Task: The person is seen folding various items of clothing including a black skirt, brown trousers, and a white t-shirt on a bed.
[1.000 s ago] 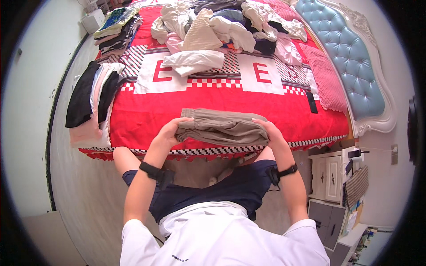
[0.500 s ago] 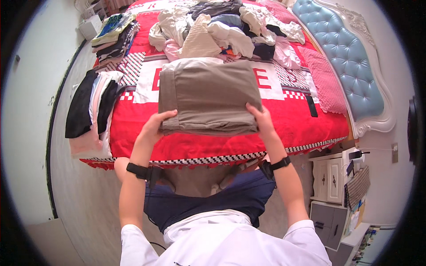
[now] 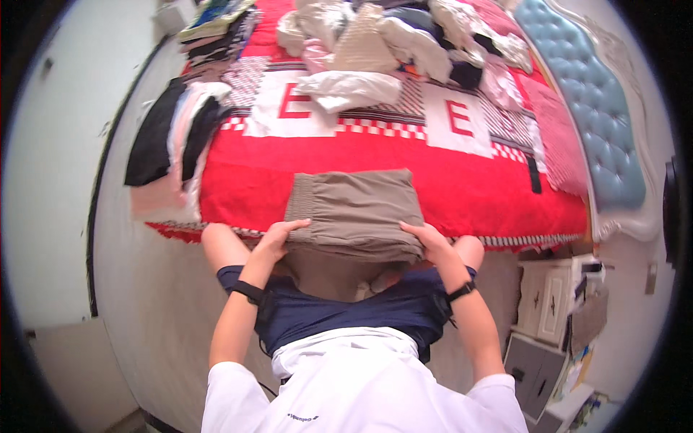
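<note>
A folded pair of grey-brown trousers, with a gathered elastic waistband on its left side, is held level at the near edge of the bed. My left hand grips its near left corner, thumb on top and fingers tucked underneath. At the near right corner my right hand pinches it the same way. Both hands' fingers are mostly hidden below the cloth. Beyond the trousers, a white garment lies loosely on the bed.
Under everything spreads a red bedcover. Folded clothes lie at the left edge, with another stack behind. A loose clothes heap covers the far side. A blue padded headboard and a white cabinet stand right.
Both hands have brought the folded trousers nearer to my body and lower, away from the bed's middle. The white garment behind now shows more fully. The view has shifted slightly.
</note>
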`<state>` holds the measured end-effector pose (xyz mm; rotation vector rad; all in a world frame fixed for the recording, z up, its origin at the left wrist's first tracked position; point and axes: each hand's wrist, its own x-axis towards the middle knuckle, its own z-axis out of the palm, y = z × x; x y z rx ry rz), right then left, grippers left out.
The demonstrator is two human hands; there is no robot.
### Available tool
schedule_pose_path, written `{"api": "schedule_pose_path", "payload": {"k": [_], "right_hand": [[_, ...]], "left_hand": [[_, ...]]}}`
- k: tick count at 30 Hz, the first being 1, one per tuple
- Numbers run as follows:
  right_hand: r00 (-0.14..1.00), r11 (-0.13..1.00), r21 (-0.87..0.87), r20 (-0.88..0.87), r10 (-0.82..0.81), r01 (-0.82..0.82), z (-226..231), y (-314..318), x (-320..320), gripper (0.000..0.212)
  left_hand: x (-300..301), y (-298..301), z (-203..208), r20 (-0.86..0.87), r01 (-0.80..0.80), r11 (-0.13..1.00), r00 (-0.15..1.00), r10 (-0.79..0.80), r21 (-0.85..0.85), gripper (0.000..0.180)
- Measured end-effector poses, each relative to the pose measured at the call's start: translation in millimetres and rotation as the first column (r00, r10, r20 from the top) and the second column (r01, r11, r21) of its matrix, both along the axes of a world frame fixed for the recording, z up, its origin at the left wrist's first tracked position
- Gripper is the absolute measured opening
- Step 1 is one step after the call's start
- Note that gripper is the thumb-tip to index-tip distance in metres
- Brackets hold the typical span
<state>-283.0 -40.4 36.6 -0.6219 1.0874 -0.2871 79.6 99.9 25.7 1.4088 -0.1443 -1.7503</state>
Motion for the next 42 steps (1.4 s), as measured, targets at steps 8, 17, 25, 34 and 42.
{"api": "schedule_pose_path", "payload": {"k": [8,17,25,34,42], "right_hand": [[0.999,0.998,-0.021,-0.019,0.051,-0.051,93,9,8,0.047],[0.99,0.897,-0.419,-0.038,0.136,-0.14,226,-50,138,0.047],[0.921,0.607,-0.768,0.059,0.385,-0.205,307,-138,354,0.05],[0.801,0.391,-0.867,-0.015,0.598,-0.308,232,-176,631,0.069],[0.957,0.743,-0.623,-0.031,0.288,-0.244,32,-162,692,0.066]], "left_hand": [[17,11,107,0.039,0.062,0.985,0.998,-0.056,-0.163,0.044],[123,-6,228,0.19,-0.048,0.84,0.966,0.177,-0.541,0.044],[214,28,272,0.534,0.027,0.58,0.426,0.73,-0.814,0.042],[265,18,141,0.216,-0.642,0.272,0.166,0.962,-0.717,0.041],[309,35,82,0.01,-0.682,0.548,0.622,0.783,-0.484,0.049]]}}
